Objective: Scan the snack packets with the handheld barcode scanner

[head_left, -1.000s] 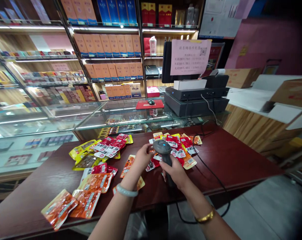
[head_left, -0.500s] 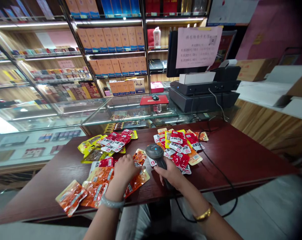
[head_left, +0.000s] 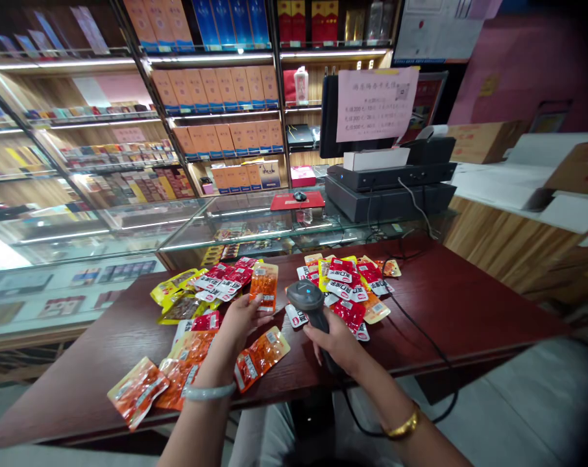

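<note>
In my left hand [head_left: 243,319] is an orange snack packet [head_left: 263,283], pinched near its lower end and raised off the table. My right hand [head_left: 340,338] is wrapped round the handle of a black barcode scanner [head_left: 306,296], whose head points toward the packet. Left of my left hand lie more orange packets [head_left: 138,392] and a heap of red-and-white and yellow packets [head_left: 228,277]. One more orange packet [head_left: 262,358] lies flat between my forearms. Beyond the scanner, to the right, is a mixed pile of red, yellow and orange packets [head_left: 345,282].
A black cable [head_left: 430,334] loops over the right of the dark red table [head_left: 479,311]. Behind stand a glass counter [head_left: 245,217], a mouse on a red mat [head_left: 308,202], a monitor with a pink notice [head_left: 376,107] and a cash drawer [head_left: 391,200]. Stocked shelves line the wall.
My left hand has lifted an orange packet from the table and turned it upright before the scanner. My right hand keeps its hold on the scanner in nearly the same place.
</note>
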A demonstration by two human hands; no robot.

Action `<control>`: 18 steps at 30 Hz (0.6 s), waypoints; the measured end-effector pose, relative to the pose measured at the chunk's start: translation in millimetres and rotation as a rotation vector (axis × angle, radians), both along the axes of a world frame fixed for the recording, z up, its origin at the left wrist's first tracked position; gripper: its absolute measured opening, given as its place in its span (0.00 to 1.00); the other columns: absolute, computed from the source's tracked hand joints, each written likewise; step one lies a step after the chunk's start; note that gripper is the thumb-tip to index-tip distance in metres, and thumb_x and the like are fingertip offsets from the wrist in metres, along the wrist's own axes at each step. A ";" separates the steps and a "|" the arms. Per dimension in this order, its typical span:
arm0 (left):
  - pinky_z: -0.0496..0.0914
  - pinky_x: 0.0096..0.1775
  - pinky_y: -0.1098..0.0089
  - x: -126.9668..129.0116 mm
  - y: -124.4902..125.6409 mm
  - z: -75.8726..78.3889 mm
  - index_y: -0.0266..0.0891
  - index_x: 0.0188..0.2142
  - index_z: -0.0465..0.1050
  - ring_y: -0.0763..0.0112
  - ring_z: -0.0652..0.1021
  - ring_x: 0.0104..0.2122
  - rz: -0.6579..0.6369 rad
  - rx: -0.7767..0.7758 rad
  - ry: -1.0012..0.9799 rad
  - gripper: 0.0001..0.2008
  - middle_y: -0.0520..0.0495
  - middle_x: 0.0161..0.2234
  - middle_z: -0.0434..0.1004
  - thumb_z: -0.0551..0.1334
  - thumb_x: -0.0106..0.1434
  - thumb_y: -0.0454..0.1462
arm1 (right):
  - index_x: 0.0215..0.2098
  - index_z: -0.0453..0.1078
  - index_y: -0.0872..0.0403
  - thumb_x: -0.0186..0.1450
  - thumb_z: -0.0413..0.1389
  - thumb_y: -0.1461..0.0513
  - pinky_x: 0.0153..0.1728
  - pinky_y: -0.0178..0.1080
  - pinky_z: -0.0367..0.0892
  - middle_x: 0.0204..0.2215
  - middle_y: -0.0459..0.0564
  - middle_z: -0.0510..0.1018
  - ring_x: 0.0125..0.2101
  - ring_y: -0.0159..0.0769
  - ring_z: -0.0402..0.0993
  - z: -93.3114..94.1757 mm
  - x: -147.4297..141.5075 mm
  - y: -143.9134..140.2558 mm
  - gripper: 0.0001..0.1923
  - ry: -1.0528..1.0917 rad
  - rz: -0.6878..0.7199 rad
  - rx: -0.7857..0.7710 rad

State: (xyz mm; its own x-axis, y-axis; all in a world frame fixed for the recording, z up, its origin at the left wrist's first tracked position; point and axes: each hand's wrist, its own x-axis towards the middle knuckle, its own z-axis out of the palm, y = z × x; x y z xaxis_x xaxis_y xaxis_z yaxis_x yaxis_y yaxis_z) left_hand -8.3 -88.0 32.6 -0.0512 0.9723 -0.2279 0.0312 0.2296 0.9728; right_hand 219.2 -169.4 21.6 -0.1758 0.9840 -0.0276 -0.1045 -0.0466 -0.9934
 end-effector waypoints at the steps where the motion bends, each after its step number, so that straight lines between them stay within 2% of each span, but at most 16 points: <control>1: 0.82 0.42 0.63 2.9 -1.7 -0.9 0.38 0.45 0.76 0.64 0.86 0.35 -0.009 -0.005 -0.102 0.12 0.40 0.40 0.86 0.68 0.67 0.43 | 0.40 0.62 0.49 0.61 0.63 0.51 0.14 0.32 0.58 0.14 0.32 0.67 0.11 0.28 0.60 1.7 -0.4 -0.7 0.17 0.003 -0.004 -0.002; 3: 0.82 0.46 0.64 9.9 -5.1 -1.8 0.39 0.46 0.76 0.65 0.86 0.38 -0.040 -0.008 -0.173 0.13 0.41 0.43 0.87 0.70 0.66 0.43 | 0.41 0.62 0.49 0.62 0.63 0.52 0.15 0.32 0.58 0.14 0.33 0.67 0.11 0.29 0.61 4.9 -1.5 -1.5 0.17 0.005 -0.007 -0.003; 7: 0.82 0.45 0.65 26.8 -10.8 -2.4 0.37 0.45 0.76 0.65 0.87 0.37 -0.071 -0.023 -0.196 0.16 0.40 0.44 0.87 0.74 0.61 0.39 | 0.42 0.64 0.50 0.62 0.63 0.53 0.16 0.32 0.60 0.15 0.33 0.67 0.12 0.29 0.62 10.0 -5.0 0.5 0.17 0.001 -0.017 0.029; 10: 0.83 0.44 0.65 38.3 -14.2 -3.3 0.36 0.44 0.76 0.66 0.86 0.34 -0.094 -0.047 -0.215 0.16 0.41 0.42 0.87 0.75 0.59 0.36 | 0.41 0.64 0.50 0.63 0.63 0.53 0.16 0.32 0.60 0.14 0.33 0.67 0.12 0.29 0.62 12.6 -7.6 3.9 0.16 0.023 -0.026 0.053; 14: 0.82 0.43 0.64 45.3 -15.6 -4.6 0.37 0.44 0.75 0.66 0.86 0.33 -0.131 -0.043 -0.204 0.17 0.42 0.39 0.87 0.75 0.58 0.38 | 0.39 0.63 0.49 0.63 0.64 0.52 0.15 0.32 0.60 0.13 0.33 0.67 0.11 0.29 0.61 13.8 -7.8 6.6 0.16 0.053 -0.037 0.070; 18: 0.80 0.40 0.66 52.8 -9.6 -5.8 0.38 0.43 0.73 0.68 0.84 0.30 -0.165 -0.057 -0.194 0.18 0.44 0.34 0.85 0.75 0.57 0.39 | 0.42 0.63 0.49 0.63 0.64 0.52 0.15 0.32 0.60 0.14 0.32 0.67 0.11 0.29 0.61 11.3 -3.9 6.4 0.17 0.063 -0.045 0.069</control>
State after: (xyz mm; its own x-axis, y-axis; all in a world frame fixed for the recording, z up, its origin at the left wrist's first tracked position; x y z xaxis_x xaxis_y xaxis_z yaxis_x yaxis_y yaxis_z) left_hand 44.5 -97.6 26.8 0.1576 0.9492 -0.2722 -0.1134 0.2912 0.9499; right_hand 215.3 -163.1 32.9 -0.1305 0.9901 0.0506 -0.1674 0.0283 -0.9855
